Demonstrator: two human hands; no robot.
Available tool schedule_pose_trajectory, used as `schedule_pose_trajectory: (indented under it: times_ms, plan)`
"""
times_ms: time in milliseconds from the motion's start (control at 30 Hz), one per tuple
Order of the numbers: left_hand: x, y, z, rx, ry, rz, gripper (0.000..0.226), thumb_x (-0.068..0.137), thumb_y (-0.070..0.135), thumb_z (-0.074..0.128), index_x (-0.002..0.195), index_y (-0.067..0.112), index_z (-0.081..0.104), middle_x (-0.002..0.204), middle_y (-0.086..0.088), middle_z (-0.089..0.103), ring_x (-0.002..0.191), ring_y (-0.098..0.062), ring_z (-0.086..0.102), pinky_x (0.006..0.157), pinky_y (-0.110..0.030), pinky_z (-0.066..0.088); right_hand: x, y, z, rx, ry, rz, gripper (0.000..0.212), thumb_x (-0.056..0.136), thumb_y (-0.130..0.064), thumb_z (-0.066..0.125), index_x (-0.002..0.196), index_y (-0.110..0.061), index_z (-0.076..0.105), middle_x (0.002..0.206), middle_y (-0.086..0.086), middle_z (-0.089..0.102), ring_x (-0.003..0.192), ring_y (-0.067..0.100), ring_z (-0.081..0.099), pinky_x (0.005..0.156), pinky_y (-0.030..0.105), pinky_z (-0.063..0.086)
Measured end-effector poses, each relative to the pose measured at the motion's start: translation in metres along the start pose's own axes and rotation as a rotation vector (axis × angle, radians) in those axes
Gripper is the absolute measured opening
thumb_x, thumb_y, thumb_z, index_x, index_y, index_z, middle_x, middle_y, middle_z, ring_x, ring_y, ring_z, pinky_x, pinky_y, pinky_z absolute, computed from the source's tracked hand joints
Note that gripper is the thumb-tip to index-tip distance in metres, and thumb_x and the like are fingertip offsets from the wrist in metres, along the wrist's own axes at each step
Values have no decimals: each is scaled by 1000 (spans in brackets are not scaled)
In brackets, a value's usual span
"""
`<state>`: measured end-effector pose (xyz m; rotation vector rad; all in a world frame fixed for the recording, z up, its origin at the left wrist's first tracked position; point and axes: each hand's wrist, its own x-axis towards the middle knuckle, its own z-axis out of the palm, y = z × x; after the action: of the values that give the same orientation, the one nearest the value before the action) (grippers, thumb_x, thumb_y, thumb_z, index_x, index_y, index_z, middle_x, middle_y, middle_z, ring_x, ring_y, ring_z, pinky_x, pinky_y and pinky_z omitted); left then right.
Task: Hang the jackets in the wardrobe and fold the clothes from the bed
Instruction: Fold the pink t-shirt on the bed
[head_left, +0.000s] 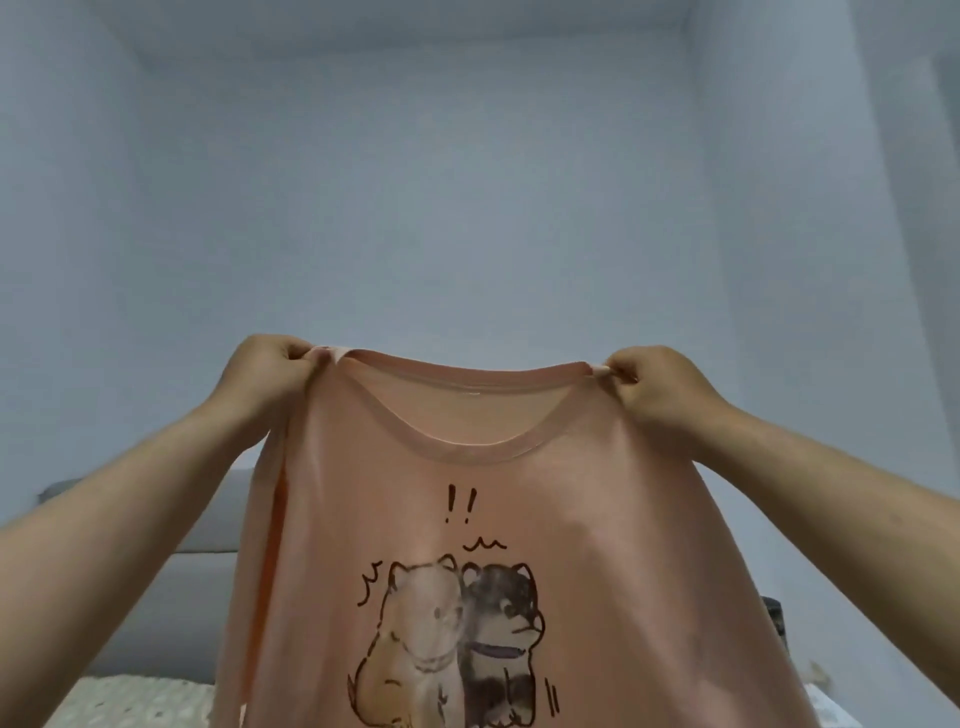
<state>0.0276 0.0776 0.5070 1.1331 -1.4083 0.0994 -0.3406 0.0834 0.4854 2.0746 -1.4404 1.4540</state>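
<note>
A peach-pink T-shirt (597, 493) with a drawing of two cartoon dogs hangs in front of me, print facing me, neckline at the top. My left hand (265, 374) pinches the shirt's left shoulder beside the collar. My right hand (660, 384) pinches the right shoulder at the same height. The shirt is stretched between both hands and held up in the air; its lower part runs out of the frame.
A grey padded headboard (208, 525) stands against the pale blue wall (467, 182) behind the shirt. A strip of light patterned bedcover (135, 699) shows at the lower left. A dark object (774, 618) sits at the right edge behind the shirt.
</note>
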Motion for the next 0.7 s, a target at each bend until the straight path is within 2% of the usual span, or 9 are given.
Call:
schedule_pose_trajectory:
  times_ms: [67,167,333,400,500,600,700]
  plan:
    - [11,12,-8,-70,36,-14,36,100,27,54,82,1,70,80,-7,66,73,-24,58,71,-34,44,6,-13,-10,56,65,-10,28,101,-17,48,79,-8,64,72,1,60,66,17,52,56,28,37]
    - [24,33,-19,-6,122,49,41,102,26,47,83,-8,61,73,-11,55,68,-23,49,64,-32,36,15,-30,-21,125,156,-39,28,102,-17,45,78,-9,58,68,-2,54,62,16,47,55,30,33]
    - [24,60,-48,295,322,283,36,101,34,47,71,16,54,67,-1,58,70,-30,52,61,-35,36,18,-47,-40,124,255,-85,36,104,-33,45,74,-15,53,68,-2,56,65,17,52,59,32,38]
    - [20,65,-57,377,369,356,42,99,42,49,66,16,49,63,-2,56,68,-33,51,60,-36,35,17,-46,-48,63,301,-88,38,103,-40,46,74,-16,55,69,-1,59,67,18,55,61,35,42]
    - [20,68,-67,351,348,409,48,99,45,51,63,13,48,59,-4,54,64,-31,49,57,-37,33,17,-48,-59,-3,351,-116,39,101,-45,48,73,-19,55,69,-3,60,69,19,56,63,37,44]
    - [23,70,-73,309,295,411,51,100,42,51,60,10,49,58,-6,53,65,-31,51,59,-39,38,19,-54,-64,-21,375,-140,37,100,-44,50,72,-19,53,70,-3,60,72,23,56,64,38,44]
    - [22,74,-73,304,312,403,53,99,41,53,59,8,49,58,-8,53,65,-33,51,59,-40,41,21,-59,-67,-65,388,-135,37,100,-46,48,77,-18,55,72,-2,60,74,27,56,66,38,45]
